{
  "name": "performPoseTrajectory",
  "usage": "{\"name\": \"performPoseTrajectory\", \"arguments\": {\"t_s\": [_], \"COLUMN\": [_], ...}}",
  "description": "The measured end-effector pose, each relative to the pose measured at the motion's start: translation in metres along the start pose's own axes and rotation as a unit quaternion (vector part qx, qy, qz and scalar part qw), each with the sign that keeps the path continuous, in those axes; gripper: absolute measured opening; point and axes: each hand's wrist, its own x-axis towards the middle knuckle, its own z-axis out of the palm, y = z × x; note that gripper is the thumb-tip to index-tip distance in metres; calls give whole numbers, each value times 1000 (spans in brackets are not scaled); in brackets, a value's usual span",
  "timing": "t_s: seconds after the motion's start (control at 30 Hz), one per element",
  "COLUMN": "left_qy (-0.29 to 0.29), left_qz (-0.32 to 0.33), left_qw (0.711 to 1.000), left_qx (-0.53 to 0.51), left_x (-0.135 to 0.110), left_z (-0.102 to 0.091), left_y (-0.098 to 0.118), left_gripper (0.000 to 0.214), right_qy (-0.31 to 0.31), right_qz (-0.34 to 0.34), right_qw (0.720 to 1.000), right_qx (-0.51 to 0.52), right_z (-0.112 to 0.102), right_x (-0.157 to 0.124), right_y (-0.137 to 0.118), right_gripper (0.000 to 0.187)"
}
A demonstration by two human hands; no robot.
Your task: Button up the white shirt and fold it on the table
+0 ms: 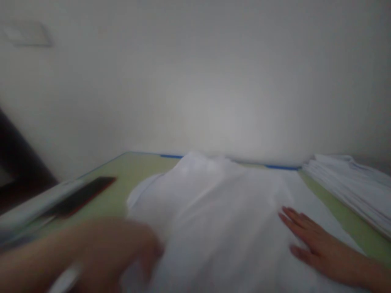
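Note:
A white cloth garment [220, 203], possibly a shirt, lies spread and wrinkled over the green-topped table. My right hand [317, 244] rests on its right part, fingers stretched out and the thumb apart. Over the garment's lower left edge, my left hand [122, 248] bends downward. It is smeared by motion, so whether its fingers grip the fabric cannot be made out. A blurred white object [65, 278] shows below my left wrist; its kind is unclear.
A stack of folded white cloths [351, 191] lies at the right. On the left are a dark flat object with a red edge [88, 195] and a long white object [39, 205]. The green tabletop [140, 162] has a blue edge against the pale wall [214, 81].

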Motion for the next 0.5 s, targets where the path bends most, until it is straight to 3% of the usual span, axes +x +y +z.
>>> {"name": "performPoseTrajectory", "arguments": {"t_s": [0.1,0.2,0.3,0.37,0.43,0.5], "left_qy": [-25,76,201,256,261,235], "left_qz": [-2,-104,-210,-286,-335,-325], "left_qw": [999,992,957,922,887,884], "left_qx": [-41,-15,9,-50,-179,-241], "left_x": [11,56,115,150,179,199], "left_z": [-19,-56,-92,-107,-110,-104], "left_y": [-8,-61,-130,-165,-187,-199], "left_gripper": [45,40,45,56,67,70], "right_qy": [-14,15,65,87,94,89], "right_qz": [-1,34,76,98,109,109], "right_qw": [999,998,995,991,988,987], "right_qx": [29,41,28,29,46,81], "right_z": [-14,-29,-42,-51,-60,-69], "right_x": [-15,1,43,78,118,163], "right_y": [10,30,58,73,79,74], "right_gripper": [66,60,56,54,51,45]}}
